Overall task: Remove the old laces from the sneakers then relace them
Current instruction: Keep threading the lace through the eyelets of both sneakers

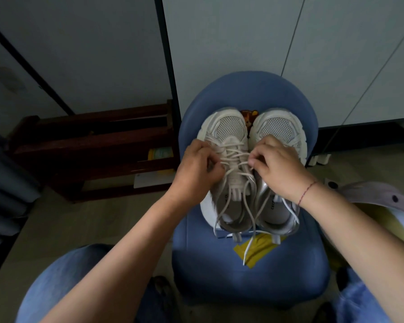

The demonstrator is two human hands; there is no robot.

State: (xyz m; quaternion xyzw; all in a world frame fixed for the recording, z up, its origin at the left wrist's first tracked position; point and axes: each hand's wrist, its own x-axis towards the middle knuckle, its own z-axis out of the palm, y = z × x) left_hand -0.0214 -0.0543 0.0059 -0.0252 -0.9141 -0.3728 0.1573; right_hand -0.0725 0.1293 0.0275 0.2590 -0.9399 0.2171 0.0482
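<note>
On a blue chair seat (219,264) the left sneaker (229,128) and right sneaker (278,129) lie toes to 12 o'clock. The left hand (196,165) at 9 and right hand (278,164) at 3 pinch the left sneaker's lace (236,157); the right sneaker's eyelets are hidden.

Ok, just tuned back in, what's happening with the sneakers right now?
A person is working on the pale sneaker on their left; it sits beside its pair on a blue chair. The left hand and right hand both pinch its lace. The lace is slack but threaded through the eyelets, ends trailing past the heel toward a yellow packet.
</note>
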